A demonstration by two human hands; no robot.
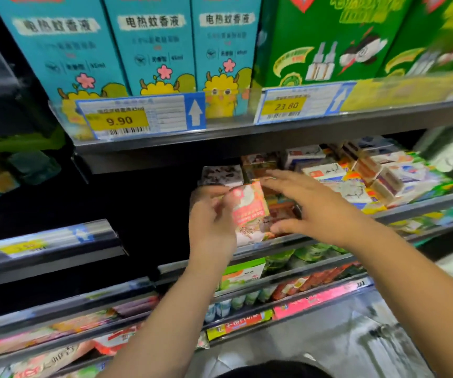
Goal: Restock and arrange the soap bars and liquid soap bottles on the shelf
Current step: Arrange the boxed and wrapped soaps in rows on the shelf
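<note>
A pink and white boxed soap bar (248, 211) is held upright at the front of the middle shelf (416, 204). My left hand (211, 216) grips its left side with curled fingers and thumb. My right hand (310, 205) hovers just right of it, fingers spread and straight, thumb low near the box's bottom corner. Behind them lie more soap boxes: a brown one (282, 211) right behind the held box, a grey patterned box (221, 174) further back, and a heap of white, orange and blue boxes (367, 175) to the right.
The upper shelf carries teal boxes (151, 45) and green boxes (326, 39) behind price tags (138, 115). Lower shelves hold green packs (296, 257) and pink and red packets (318, 285). A dark gap lies left of the soap. The floor shows at the bottom right.
</note>
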